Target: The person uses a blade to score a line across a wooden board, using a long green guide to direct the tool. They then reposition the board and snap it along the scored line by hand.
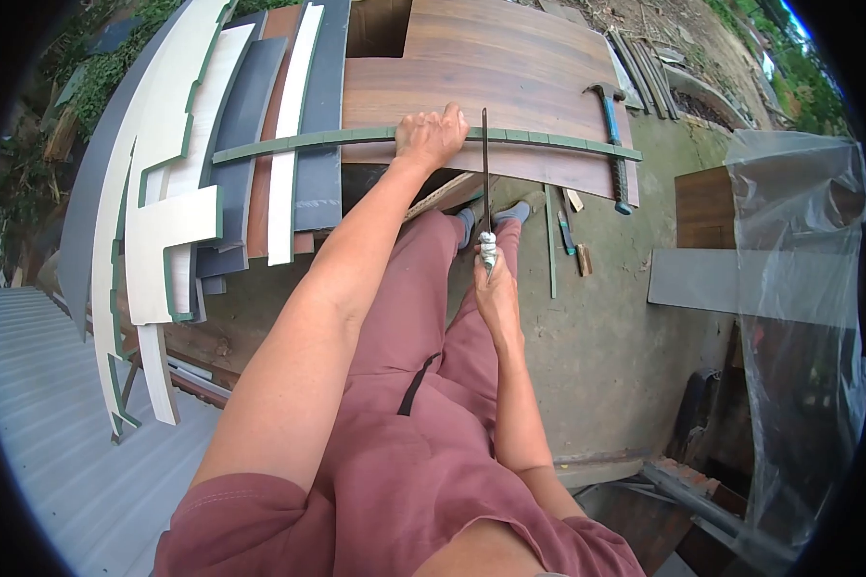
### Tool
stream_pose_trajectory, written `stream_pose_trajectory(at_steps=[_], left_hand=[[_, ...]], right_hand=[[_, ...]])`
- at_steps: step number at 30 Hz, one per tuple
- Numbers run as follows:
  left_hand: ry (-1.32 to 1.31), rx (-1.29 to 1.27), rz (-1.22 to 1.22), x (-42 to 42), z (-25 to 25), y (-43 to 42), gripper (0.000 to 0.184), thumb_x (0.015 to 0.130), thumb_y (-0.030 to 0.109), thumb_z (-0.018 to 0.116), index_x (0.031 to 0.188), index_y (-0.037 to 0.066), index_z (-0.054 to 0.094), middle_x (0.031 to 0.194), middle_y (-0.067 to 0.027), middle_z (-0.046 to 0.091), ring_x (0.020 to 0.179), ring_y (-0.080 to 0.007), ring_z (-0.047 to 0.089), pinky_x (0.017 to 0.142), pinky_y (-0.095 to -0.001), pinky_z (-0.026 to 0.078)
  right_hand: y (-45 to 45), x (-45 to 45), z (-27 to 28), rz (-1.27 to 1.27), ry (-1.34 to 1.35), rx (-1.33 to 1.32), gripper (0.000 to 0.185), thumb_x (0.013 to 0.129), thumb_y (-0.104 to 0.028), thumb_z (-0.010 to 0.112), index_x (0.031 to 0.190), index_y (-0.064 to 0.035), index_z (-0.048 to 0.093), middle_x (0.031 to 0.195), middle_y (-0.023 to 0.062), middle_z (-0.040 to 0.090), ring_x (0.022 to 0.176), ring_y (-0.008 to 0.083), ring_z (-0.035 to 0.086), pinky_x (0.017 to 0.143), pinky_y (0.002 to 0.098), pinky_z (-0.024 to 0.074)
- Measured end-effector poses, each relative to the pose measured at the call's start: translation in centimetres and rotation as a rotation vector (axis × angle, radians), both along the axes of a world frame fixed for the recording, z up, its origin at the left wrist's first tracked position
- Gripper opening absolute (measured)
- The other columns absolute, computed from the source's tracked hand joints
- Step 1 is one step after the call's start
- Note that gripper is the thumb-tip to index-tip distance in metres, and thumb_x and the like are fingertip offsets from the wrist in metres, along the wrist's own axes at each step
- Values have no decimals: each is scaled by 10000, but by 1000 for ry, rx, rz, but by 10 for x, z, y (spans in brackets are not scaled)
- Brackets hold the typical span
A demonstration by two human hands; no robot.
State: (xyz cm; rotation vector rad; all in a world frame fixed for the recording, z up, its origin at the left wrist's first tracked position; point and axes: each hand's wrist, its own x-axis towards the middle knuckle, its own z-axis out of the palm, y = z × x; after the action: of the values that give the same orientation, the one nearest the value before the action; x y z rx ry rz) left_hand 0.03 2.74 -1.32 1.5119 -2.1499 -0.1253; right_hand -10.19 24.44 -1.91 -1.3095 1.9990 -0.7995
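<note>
A long, narrow green strip (pixel 539 139) with marks at intervals lies across the boards. My left hand (pixel 431 135) is closed around it near its middle, pressing it over the brown wood-grain board (pixel 500 62). Just right of that hand stands a handsaw, its thin blade (pixel 486 183) seen nearly edge-on and crossing the strip's line; whether it touches the strip I cannot tell. My right hand (pixel 496 293) grips the saw's white-wrapped handle (pixel 488 248), low in front of my legs. A claw hammer (pixel 609 115) with a blue and black handle lies at the board's right end, crossing the strip.
Several white and grey panels (pixel 178 144), some with green notched edges, are stacked at left above a corrugated metal sheet (pixel 38 385). Offcuts (pixel 583 260) and a thin green strip (pixel 550 240) lie on the concrete floor (pixel 597 356). Clear plastic sheeting (pixel 799 288) hangs at right.
</note>
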Motion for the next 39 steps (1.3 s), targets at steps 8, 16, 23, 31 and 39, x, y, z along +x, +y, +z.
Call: stream_pose_trajectory(at_steps=[8,16,23,31,39], left_hand=[[-34,-39,38,-2,-4,-3,271,877,302,399,866,131,609,659,-184,633,632,-354,638,603,-459,513],[-47,-20,6,0,-7,-1,278,878,306,398,880,127,611,662,-193,631,627,-357,637,600,-469,512],[-27,-47,19,-1,-5,-2,266,876,300,404,894,128,607,664,-190,633,631,-363,636,595,-471,509],[-17,-7,12,1,-1,-2,270,878,305,395,879,126,598,660,-190,631,643,-360,638,609,-470,508],[-34,-27,18,-2,-2,-1,267,874,300,400,890,128,604,660,-186,633,643,-357,639,619,-462,511]], right_hand=[[-84,-7,19,63,119,-59,225,901,-212,458,1039,-34,471,877,282,596,884,465,547,723,511,418],[-4,6,1,12,25,5,246,897,-189,454,1099,-49,453,870,277,599,884,468,547,729,519,417],[-86,-13,15,85,116,-98,221,899,-201,451,1042,-34,473,878,285,593,888,469,543,726,517,420],[-8,10,6,-7,14,2,226,901,-203,462,1056,-39,468,881,287,590,902,467,537,722,512,417],[-86,-12,17,44,76,-48,275,906,-255,474,1093,-65,540,980,226,614,963,402,566,779,430,447]])
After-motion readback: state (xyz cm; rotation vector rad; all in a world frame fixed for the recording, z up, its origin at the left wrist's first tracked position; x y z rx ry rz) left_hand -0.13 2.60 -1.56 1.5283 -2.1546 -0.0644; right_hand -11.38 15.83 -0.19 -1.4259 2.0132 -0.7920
